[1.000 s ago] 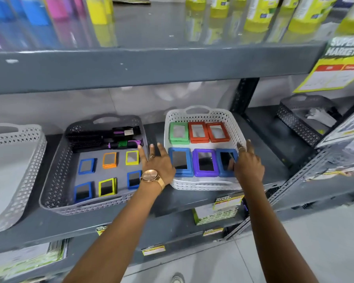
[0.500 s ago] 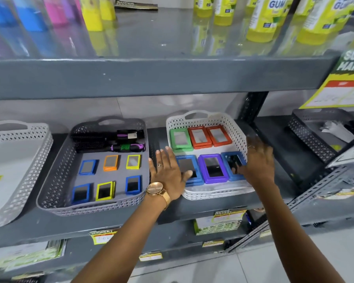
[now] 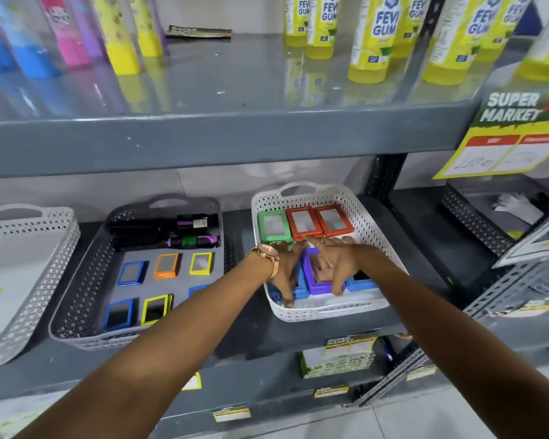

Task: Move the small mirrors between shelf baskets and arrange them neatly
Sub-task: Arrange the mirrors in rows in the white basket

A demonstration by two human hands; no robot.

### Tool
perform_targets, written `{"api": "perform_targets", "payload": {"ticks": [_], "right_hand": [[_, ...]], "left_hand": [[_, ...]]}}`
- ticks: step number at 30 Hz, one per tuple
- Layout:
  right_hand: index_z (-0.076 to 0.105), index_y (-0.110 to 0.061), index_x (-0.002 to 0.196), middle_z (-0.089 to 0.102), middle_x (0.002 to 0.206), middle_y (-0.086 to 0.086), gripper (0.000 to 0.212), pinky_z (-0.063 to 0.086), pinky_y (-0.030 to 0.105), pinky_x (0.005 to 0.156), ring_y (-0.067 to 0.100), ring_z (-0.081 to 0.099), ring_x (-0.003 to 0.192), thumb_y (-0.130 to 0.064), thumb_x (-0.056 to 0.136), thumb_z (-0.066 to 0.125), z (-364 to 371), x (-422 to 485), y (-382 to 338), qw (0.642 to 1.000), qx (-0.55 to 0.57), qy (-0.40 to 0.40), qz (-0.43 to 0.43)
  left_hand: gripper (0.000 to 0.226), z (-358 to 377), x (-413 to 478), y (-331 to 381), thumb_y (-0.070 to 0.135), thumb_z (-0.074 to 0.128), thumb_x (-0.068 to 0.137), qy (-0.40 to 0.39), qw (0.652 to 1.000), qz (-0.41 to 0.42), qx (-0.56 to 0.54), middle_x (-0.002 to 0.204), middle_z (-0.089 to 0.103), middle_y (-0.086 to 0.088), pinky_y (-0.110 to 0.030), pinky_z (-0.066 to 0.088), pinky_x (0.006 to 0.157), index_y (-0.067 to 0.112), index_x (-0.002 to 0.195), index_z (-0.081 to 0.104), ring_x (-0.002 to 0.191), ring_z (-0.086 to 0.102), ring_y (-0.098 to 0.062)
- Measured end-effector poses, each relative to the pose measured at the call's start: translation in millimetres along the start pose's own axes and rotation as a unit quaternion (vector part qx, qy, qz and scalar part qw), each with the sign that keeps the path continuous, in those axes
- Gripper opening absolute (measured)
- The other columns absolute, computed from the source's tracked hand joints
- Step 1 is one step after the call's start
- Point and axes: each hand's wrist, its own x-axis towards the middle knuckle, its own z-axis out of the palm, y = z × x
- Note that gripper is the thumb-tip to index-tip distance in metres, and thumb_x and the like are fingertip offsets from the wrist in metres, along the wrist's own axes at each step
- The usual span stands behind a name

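Note:
A white basket (image 3: 374, 236) on the middle shelf holds larger mirrors: a green one (image 3: 274, 225) and two red ones (image 3: 319, 220) at the back, blue and purple ones in front. My left hand (image 3: 284, 269), with a wristwatch, curls over the left blue mirror (image 3: 300, 288). My right hand (image 3: 335, 263) is spread over the purple mirror (image 3: 314, 282), fingers on its edges. Another blue mirror (image 3: 360, 282) lies under my right wrist. To the left, a grey basket (image 3: 86, 280) holds several small blue, orange and yellow mirrors (image 3: 167, 265) in two rows.
Two hair brushes (image 3: 165, 231) lie at the back of the grey basket. A white basket (image 3: 35, 258) stands at far left, a grey one (image 3: 476, 223) at far right. Glue bottles (image 3: 374, 36) stand on the shelf above. A yellow price sign (image 3: 507, 144) hangs at right.
Both hands have moved from the white basket's sides into its front row. The left now covers the left blue mirror and the right the purple one. The camera has moved closer.

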Motion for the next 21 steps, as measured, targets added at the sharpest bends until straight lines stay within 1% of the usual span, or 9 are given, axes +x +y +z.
{"api": "perform_targets", "payload": {"ticks": [2, 5, 9, 11, 13, 15, 16, 18, 21], "right_hand": [[-0.015, -0.026, 0.151, 0.011, 0.161, 0.004, 0.129, 0.032, 0.025, 0.101, 0.022, 0.021, 0.146, -0.01, 0.066, 0.08, 0, 3, -2, 1.0, 0.019, 0.003, -0.012], [-0.022, -0.033, 0.148, 0.003, 0.163, 0.001, 0.136, 0.028, 0.034, 0.111, 0.019, 0.012, 0.149, -0.009, 0.063, 0.081, 3, 7, -2, 1.0, 0.02, 0.011, -0.014], [-0.025, -0.033, 0.147, 0.004, 0.163, 0.002, 0.137, 0.025, 0.037, 0.114, 0.019, 0.01, 0.149, -0.007, 0.063, 0.08, 4, 7, 1, 0.999, 0.024, 0.006, -0.03], [-0.028, -0.034, 0.145, 0.0, 0.163, 0.002, 0.143, 0.024, 0.041, 0.116, 0.021, 0.006, 0.15, -0.009, 0.059, 0.082, 3, 6, 7, 0.999, 0.022, 0.005, -0.028], [-0.029, -0.031, 0.146, 0.001, 0.162, 0.004, 0.147, 0.015, 0.048, 0.12, 0.024, 0.001, 0.15, -0.018, 0.055, 0.086, 2, 3, 18, 0.999, -0.038, 0.018, -0.001], [-0.025, -0.024, 0.148, 0.01, 0.159, 0.007, 0.144, 0.006, 0.051, 0.121, 0.028, 0.006, 0.148, -0.028, 0.057, 0.087, 3, -6, 28, 0.991, -0.124, 0.031, 0.032], [-0.02, -0.023, 0.15, 0.013, 0.157, 0.007, 0.137, 0.005, 0.05, 0.121, 0.028, 0.009, 0.147, -0.031, 0.062, 0.085, 5, -9, 34, 0.99, -0.129, 0.035, 0.052], [-0.013, -0.024, 0.152, 0.02, 0.155, 0.009, 0.122, 0.005, 0.049, 0.12, 0.029, 0.014, 0.146, -0.028, 0.071, 0.078, 10, -13, 39, 0.993, -0.082, 0.044, 0.073], [-0.022, -0.026, 0.149, 0.031, 0.145, 0.011, 0.142, -0.003, 0.055, 0.117, 0.029, 0.026, 0.141, -0.013, 0.056, 0.084, 17, -12, 40, 0.986, -0.155, 0.03, 0.049]], "left_hand": [[0.119, 3, 4, -1, 0.036, 0.088, 0.057, 0.002, 1.0, 0.004, -0.012, 0.122, 0.053, -0.013, -0.025, 0.04, 0.079, 0.008, 0.145, 0.013, 0.101, 0.053, -0.026], [0.116, 5, 6, -4, 0.039, 0.087, 0.056, 0.009, 1.0, 0.006, -0.021, 0.122, 0.052, -0.012, -0.024, 0.039, 0.077, 0.009, 0.143, 0.018, 0.097, 0.051, -0.024], [0.112, 8, 9, -7, 0.043, 0.087, 0.055, 0.014, 1.0, 0.003, -0.028, 0.12, 0.051, -0.009, -0.025, 0.039, 0.08, 0.01, 0.14, 0.021, 0.099, 0.05, -0.025], [0.121, 8, 11, -7, 0.049, 0.086, 0.054, 0.008, 0.999, 0.002, -0.035, 0.131, 0.047, -0.009, -0.029, 0.042, 0.092, 0.012, 0.145, 0.015, 0.114, 0.051, -0.03], [0.133, 5, 10, -5, 0.058, 0.084, 0.052, 0.007, 0.999, 0.003, -0.031, 0.149, 0.035, -0.009, -0.034, 0.037, 0.107, 0.016, 0.15, 0.003, 0.131, 0.042, -0.031], [0.136, 0, 10, -1, 0.062, 0.082, 0.052, 0.02, 0.999, 0.014, -0.029, 0.157, 0.022, -0.009, -0.036, 0.029, 0.113, 0.018, 0.151, 0.0, 0.14, 0.031, -0.03], [0.136, -2, 11, 3, 0.062, 0.082, 0.053, 0.023, 0.999, 0.021, -0.035, 0.158, 0.019, -0.009, -0.036, 0.027, 0.114, 0.018, 0.151, -0.001, 0.142, 0.028, -0.03], [0.135, -2, 15, 12, 0.06, 0.083, 0.052, 0.022, 0.999, 0.025, -0.043, 0.156, 0.024, -0.011, -0.038, 0.031, 0.114, 0.018, 0.151, 0.0, 0.139, 0.032, -0.032], [0.123, 4, 24, 21, 0.05, 0.085, 0.054, 0.022, 0.998, 0.023, -0.045, 0.134, 0.05, -0.014, -0.041, 0.048, 0.098, 0.011, 0.147, 0.016, 0.115, 0.053, -0.031]]}}
